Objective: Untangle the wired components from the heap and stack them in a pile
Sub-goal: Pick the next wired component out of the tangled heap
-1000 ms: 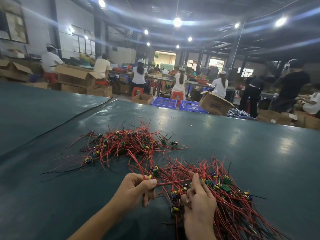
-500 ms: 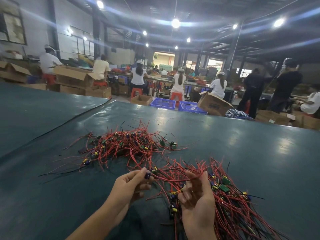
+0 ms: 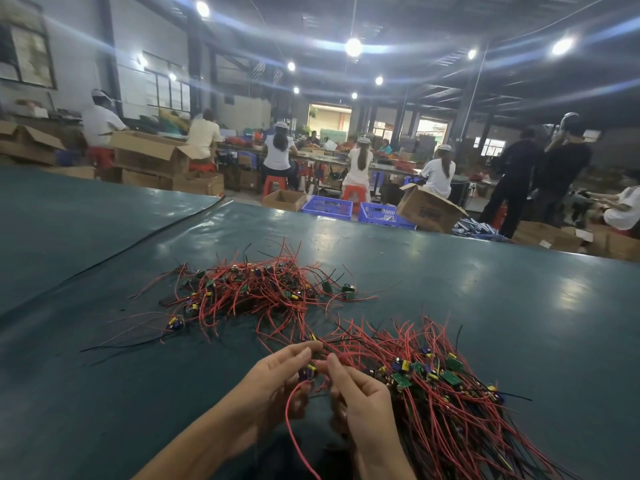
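Observation:
A tangled heap of red-wired components with small green boards lies at the middle of the dark green table. A combed pile of the same parts spreads at the near right. My left hand and my right hand meet at the pile's left edge. Both pinch one wired component, a small purple and yellow part. Its red wire loops down between my wrists.
The table's far edge runs across the view, with a seam at the left. Beyond it stand cardboard boxes, blue crates and several seated and standing workers.
My hands have come together. The left hand shifted right with the component, and the right hand closed its fingers onto it. A red wire now hangs between my wrists.

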`<state>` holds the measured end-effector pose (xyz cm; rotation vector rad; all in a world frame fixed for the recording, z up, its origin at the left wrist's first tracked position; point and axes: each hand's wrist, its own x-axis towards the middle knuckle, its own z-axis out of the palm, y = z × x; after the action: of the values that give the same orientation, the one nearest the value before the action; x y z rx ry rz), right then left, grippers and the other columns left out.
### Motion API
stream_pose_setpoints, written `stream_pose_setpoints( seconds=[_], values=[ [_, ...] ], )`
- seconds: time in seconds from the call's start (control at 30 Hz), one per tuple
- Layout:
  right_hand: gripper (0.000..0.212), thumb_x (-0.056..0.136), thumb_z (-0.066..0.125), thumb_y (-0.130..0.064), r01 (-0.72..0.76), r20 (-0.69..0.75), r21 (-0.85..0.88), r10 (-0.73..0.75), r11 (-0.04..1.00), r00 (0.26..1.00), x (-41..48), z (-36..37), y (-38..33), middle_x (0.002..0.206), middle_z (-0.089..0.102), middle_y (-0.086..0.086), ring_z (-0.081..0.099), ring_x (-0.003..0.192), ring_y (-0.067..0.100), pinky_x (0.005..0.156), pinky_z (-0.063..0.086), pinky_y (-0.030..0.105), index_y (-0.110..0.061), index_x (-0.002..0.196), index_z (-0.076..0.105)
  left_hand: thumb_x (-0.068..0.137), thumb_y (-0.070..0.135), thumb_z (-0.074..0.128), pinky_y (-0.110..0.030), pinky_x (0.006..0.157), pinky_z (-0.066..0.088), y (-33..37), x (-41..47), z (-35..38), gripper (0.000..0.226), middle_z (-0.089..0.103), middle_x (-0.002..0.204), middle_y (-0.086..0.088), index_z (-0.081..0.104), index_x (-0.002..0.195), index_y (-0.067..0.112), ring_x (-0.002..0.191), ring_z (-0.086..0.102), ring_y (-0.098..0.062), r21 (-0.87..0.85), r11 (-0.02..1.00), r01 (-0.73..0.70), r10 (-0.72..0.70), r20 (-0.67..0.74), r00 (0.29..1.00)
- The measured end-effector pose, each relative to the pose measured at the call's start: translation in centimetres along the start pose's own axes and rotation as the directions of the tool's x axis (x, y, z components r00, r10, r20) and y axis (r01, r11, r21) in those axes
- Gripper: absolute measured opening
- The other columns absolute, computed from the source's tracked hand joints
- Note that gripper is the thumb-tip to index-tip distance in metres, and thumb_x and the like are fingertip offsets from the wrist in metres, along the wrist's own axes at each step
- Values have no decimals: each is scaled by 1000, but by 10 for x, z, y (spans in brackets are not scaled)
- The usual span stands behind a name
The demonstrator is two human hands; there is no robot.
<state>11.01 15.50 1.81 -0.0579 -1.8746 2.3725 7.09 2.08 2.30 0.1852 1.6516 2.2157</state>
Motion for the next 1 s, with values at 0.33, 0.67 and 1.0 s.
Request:
stream_pose_setpoints(
  seconds=[0.33, 0.67, 1.0],
  values=[
    [23, 86, 66, -18, 15, -106, 27, -12, 1000, 994, 4, -5, 0, 69, 70, 24, 67, 59, 29, 60, 57, 34, -5, 73, 79, 91, 3, 59, -22, 51, 47, -9, -10, -4, 17, 70, 81, -12, 67, 106, 6, 55, 59, -13, 68, 997, 34, -37, 48, 998],
    [24, 75, 67, -33, 52, -99, -9, -53, 999, 994, 0, -4, -1, 73, 73, 19, 71, 67, 30, 64, 60, 35, -12, 73, 80, 83, 65, 54, -22, 69, 54, -12, -18, 13, 49, 74, 81, -5, 76, 82, 21, 75, 71, -17, 241, 963, -122, 85, 157, 984],
    [24, 76, 66, -32, 55, -62, 35, -53, 998, 997, 1, 0, -1, 80, 75, 17, 74, 79, 29, 69, 60, 33, -14, 76, 81, 82, 55, 48, -19, 72, 51, -12, -15, 12, 39, 76, 85, -3, 79, 90, 31, 81, 72, -14, 234, 960, -157, 146, 64, 987]
  ],
)
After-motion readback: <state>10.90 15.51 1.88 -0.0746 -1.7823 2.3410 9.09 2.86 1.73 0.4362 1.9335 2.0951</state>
